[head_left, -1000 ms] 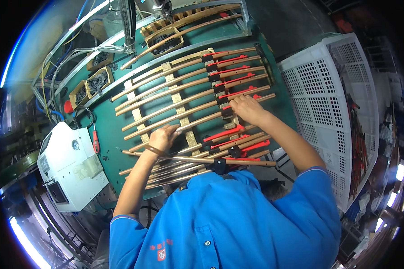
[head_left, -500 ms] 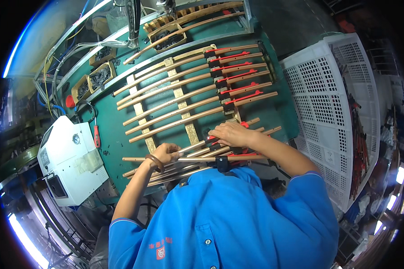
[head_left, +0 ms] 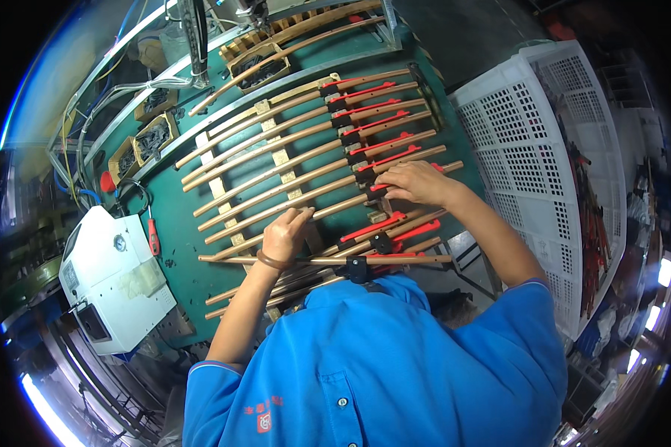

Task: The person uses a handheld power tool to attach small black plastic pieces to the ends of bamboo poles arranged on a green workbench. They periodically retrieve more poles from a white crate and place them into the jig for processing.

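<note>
My left hand (head_left: 285, 237) pinches a copper-coloured metal tube (head_left: 339, 206), which lies at the near side of a row of similar tubes. Around the black fitting with a red strip near that tube's right part, the fingers of my right hand (head_left: 416, 182) are closed. Several matching tubes rest side by side across pale wooden slats (head_left: 215, 185), each with a black fitting (head_left: 347, 138) and a red strip (head_left: 386, 137) at the right. Closer to my body, more tubes lie at mixed angles, one carrying a black fitting (head_left: 358, 270).
A green table (head_left: 194, 276) bears all this. At left stand a white machine box (head_left: 115, 276) and a red-handled screwdriver (head_left: 153, 237). Boxes of dark parts (head_left: 155, 139) sit behind a metal rail. A white perforated crate (head_left: 525, 186) stands at right.
Both hands have moved away from my body, bringing a tube from the near pile to the near side of the row. The whole view has shifted slightly.
</note>
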Demonstrator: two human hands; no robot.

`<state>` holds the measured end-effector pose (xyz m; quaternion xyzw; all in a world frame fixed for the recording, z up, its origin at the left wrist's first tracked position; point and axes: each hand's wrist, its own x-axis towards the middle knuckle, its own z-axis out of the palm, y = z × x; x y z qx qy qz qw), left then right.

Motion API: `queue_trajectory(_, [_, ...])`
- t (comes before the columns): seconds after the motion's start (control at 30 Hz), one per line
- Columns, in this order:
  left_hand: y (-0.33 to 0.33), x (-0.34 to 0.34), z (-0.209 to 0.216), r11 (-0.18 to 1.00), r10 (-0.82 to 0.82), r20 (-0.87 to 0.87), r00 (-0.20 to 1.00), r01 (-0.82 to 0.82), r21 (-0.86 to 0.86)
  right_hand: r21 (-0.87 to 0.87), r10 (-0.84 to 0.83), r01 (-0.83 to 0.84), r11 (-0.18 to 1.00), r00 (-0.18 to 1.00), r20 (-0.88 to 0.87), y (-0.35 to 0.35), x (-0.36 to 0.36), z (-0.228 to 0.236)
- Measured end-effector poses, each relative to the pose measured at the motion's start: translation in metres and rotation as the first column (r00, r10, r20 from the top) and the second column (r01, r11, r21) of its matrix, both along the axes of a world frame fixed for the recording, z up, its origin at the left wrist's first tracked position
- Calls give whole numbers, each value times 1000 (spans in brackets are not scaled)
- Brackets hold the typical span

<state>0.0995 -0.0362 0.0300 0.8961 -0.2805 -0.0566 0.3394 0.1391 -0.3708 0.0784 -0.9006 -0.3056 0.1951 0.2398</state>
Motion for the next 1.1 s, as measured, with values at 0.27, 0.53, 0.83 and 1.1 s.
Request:
queue_trajectory(0.27, [1, -6, 0, 1000, -17, -73, 997, 18, 6, -184, -39, 37, 982, 999, -10, 4, -7, -9])
queue_trajectory(0.53, [-9, -4, 25, 984, 148, 336, 930, -172, 44, 57, -192, 183, 981, 948, 255, 44, -54, 22])
queue_trajectory(0.83, [83, -57, 18, 997, -54, -128, 990, 61, 54, 115, -95, 78, 990, 983, 156, 61, -110, 28])
queue_trajectory(1.1, [1, -27, 23, 982, 185, 195, 963, -173, -73, 102, -201, 179, 979, 938, 281, 10, -56, 9])
